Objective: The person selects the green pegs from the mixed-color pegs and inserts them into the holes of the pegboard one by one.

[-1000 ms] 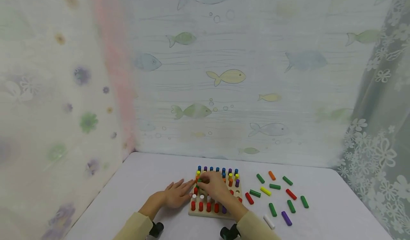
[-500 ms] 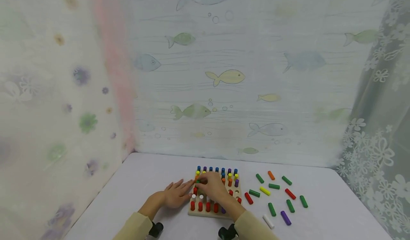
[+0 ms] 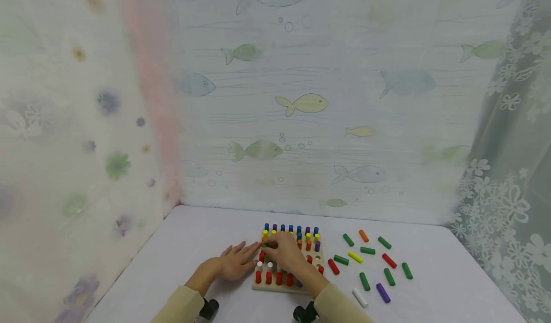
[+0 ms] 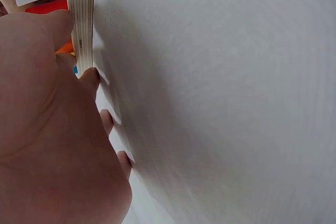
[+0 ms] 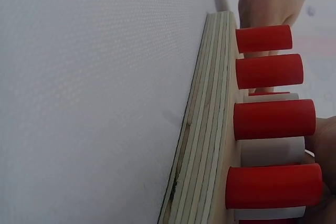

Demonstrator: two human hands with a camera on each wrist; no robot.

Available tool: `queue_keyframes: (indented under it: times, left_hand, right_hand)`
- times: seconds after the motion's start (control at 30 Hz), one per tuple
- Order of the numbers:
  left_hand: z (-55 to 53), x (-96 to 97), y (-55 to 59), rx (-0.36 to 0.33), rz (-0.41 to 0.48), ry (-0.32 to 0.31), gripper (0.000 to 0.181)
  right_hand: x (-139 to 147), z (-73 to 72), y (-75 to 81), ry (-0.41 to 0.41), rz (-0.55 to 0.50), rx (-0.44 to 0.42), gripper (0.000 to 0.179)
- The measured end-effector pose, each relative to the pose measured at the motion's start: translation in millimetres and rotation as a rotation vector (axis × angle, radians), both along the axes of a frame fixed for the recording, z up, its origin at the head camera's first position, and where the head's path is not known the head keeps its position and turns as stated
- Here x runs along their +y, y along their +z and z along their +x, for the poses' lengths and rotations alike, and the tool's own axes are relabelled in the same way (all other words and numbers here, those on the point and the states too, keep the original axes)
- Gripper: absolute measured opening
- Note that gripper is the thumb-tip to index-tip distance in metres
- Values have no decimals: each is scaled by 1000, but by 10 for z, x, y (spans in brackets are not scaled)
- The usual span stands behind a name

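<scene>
A wooden pegboard (image 3: 275,288) with rows of coloured pegs lies on the table. My left hand (image 3: 236,263) rests flat at its left side, fingers spread and fingertips right at the board's edge. My right hand (image 3: 286,253) reaches over the board and pinches a green peg (image 3: 264,245) between thumb and fingers at the left end of a row. Close by stand a red peg (image 3: 262,256) and a white peg (image 3: 259,264). The right hand hides the middle of the board. In the right wrist view, red pegs (image 5: 274,120) stand along the front edge.
Loose pegs lie scattered right of the board: several green ones (image 3: 364,281), red ones (image 3: 389,261), a yellow peg (image 3: 355,256), an orange peg (image 3: 363,236), a purple peg (image 3: 383,293) and a white peg (image 3: 359,298). A fish-patterned curtain (image 3: 301,179) hangs behind the table.
The green peg has gone down a little and less of it shows between my right fingers, which have shifted slightly left. My left hand has stayed in place.
</scene>
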State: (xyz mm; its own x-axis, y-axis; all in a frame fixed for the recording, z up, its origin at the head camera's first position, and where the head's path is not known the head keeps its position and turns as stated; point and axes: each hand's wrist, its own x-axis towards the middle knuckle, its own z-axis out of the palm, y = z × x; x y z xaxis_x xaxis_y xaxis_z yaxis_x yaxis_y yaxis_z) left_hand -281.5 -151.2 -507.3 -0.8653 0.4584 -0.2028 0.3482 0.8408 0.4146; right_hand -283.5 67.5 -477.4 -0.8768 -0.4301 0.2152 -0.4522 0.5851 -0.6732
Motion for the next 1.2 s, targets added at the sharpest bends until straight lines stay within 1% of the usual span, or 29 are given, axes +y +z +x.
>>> queue_keyframes:
  times: [0.17,0.5,0.63,0.8,0.93,1.1,1.17,1.2]
  left_hand:
    - [3,3,9,-5,1,2,71]
    - [-50,-7,-80,0,-13,-11,74]
    - [-51,-11,-76,-2,-20,-12,76]
    - [-44,-6,-46,-6,-8,-11,74]
    - [-64,-17,-78,-6,-9,-9,75]
    - [-105,-34,-144,-2,2,-8,78]
    - [-95,-31,-135,2,12,-7,78]
    - [-80,-25,-110,3,16,-6,77]
  right_hand:
    - [-5,8,2,4,14,-9,21]
    - [-16,5,12,22,57,-69,25]
    - [-13,2,23,41,91,-60,27]
    - [20,20,79,73,127,-67,29]
    - [75,57,155,107,132,-48,23]
    - [174,99,203,104,135,-19,21]
    - [217,106,209,105,130,-11,20]
    - [239,108,215,108,126,0,20]
